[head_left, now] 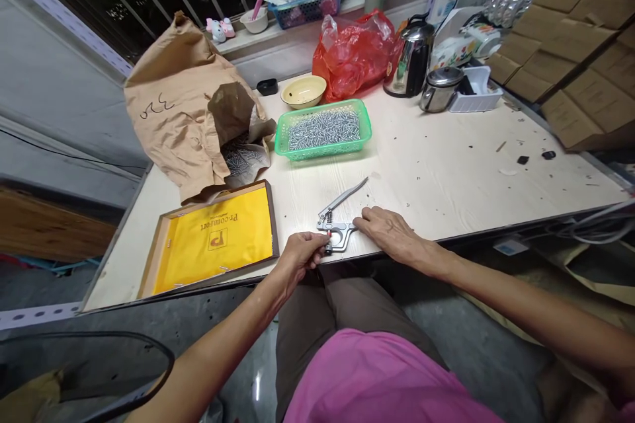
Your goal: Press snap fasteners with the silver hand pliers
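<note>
A grey metal hand press tool [342, 228] lies on the white table near its front edge, its long lever angled up to the right. My left hand [303, 252] is closed at the tool's left end, by a small part with a red spot; what its fingertips pinch is too small to name. My right hand [384, 230] has its fingers closed on the right end of the tool's handle. Behind the tool is a green basket [364, 127] filled with many small metal pieces.
A shallow box [272, 218] with a yellow cloth [238, 244] sits at the left. Behind it stands an open paper bag [183, 112]. Farther back are a cream bowl [303, 91], a red plastic bag [350, 56] and a kettle [409, 59]. Dark scraps lie at the right.
</note>
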Demonstrator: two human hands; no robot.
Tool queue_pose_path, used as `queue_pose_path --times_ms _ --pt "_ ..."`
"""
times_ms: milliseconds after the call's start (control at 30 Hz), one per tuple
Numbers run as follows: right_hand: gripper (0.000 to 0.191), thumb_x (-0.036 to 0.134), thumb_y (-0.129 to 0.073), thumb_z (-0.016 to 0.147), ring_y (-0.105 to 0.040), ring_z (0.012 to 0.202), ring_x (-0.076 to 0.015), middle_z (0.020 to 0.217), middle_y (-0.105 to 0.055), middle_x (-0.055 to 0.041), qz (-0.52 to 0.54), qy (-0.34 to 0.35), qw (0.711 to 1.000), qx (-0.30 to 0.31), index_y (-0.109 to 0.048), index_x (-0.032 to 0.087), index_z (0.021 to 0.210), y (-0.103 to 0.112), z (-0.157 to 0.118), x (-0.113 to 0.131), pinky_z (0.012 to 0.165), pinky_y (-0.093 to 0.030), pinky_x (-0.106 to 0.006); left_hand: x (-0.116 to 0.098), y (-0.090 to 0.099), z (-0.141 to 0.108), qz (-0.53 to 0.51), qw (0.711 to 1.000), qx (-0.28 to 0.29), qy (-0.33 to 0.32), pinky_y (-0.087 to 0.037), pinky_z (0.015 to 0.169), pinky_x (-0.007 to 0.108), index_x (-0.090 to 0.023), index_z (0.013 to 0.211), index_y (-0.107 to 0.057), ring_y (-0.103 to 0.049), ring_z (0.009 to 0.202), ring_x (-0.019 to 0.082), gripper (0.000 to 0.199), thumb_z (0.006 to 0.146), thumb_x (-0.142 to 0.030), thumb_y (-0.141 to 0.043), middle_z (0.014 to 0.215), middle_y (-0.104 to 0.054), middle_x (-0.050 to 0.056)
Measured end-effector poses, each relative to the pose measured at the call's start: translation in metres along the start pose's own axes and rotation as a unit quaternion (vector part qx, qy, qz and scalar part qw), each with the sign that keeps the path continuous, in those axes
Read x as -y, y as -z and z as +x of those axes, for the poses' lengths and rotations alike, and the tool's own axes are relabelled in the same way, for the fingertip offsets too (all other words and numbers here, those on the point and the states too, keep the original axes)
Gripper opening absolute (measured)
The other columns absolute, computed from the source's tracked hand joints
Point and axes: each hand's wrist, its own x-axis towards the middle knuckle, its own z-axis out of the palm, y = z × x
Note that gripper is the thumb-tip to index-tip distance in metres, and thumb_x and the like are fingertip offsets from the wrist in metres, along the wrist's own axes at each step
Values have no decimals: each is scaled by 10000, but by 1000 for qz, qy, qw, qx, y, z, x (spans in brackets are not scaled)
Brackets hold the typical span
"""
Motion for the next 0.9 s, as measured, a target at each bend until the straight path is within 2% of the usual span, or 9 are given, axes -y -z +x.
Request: queue_pose_path --times_ms 200,367,500,533,600,667,733,800,900 --pt "232 51 -392 866 -470 815 -173 952 -562 -76 6 3 1000 -14 -571 175 946 -4 1 -1 646 -288 -285 -1 -2 -1 19 999 -14 27 -281 301 156 -128 637 -535 -425 296 41 174 764 -201 -629 443 -514 -56" --pt "231 55 -406 861 -482 814 -177 961 -564 -82 10 3 1000 -14 -583 175 950 -5 0 1 656 -322 -288 -9 -1 0 52 997 13 63 -356 335 157 -125 637 -542 -485 324 58 170 790 -166 -605 446 -539 -40" --pt "176 221 -445 914 -501 872 -196 993 -567 -92 26 24 999 -28 -599 186 993 -4 2 -9 709 -378 -299 -12 1 2 47 996 28 76 -392 359 159 -122 645 -554 -525 353 68 161 774 -171 -637 470 -564 -29" --pt "212 290 -472 912 -502 931 -214 1052 -563 -106 30 34 998 -38 -594 188 1052 -3 4 -15 754 -395 -318 -11 1 2 44 996 29 76 -398 363 160 -122 642 -555 -531 357 70 163 766 -174 -649 475 -568 -27" --pt "435 425 -557 857 -453 1114 -276 1244 -498 -155 26 49 997 -51 -531 176 1214 -3 12 -28 881 -390 -389 -10 2 3 41 996 27 72 -404 366 160 -123 639 -556 -538 362 73 171 752 -182 -670 480 -571 -26" --pt "760 554 -641 746 -315 1280 -352 1409 -353 -205 8 59 998 -38 -420 141 1345 -5 24 -42 995 -315 -473 -9 2 3 37 997 25 70 -407 364 157 -123 638 -556 -540 362 72 172 751 -180 -673 480 -570 -26" --pt "1001 671 -659 642 -200 1343 -401 1462 -269 -235 -7 73 997 -2 -339 103 1402 -7 37 -53 1045 -233 -533 -8 1 3 31 997 26 66 -408 361 153 -122 644 -555 -542 362 72 163 770 -168 -649 479 -567 -28" --pt "1099 737 -626 605 -220 1331 -416 1442 -301 -250 -13 88 996 20 -298 77 1421 -8 48 -58 1046 -211 -561 -8 1 2 27 997 24 63 -409 357 151 -123 650 -551 -544 361 72 160 780 -161 -636 480 -565 -30" --pt "1114 754 -606 603 -356 1232 -402 1358 -405 -259 -16 94 995 19 -310 39 1404 -6 55 -58 1019 -253 -552 -8 0 1 26 998 20 62 -407 351 151 -125 654 -545 -540 356 73 163 779 -168 -642 482 -565 -31"
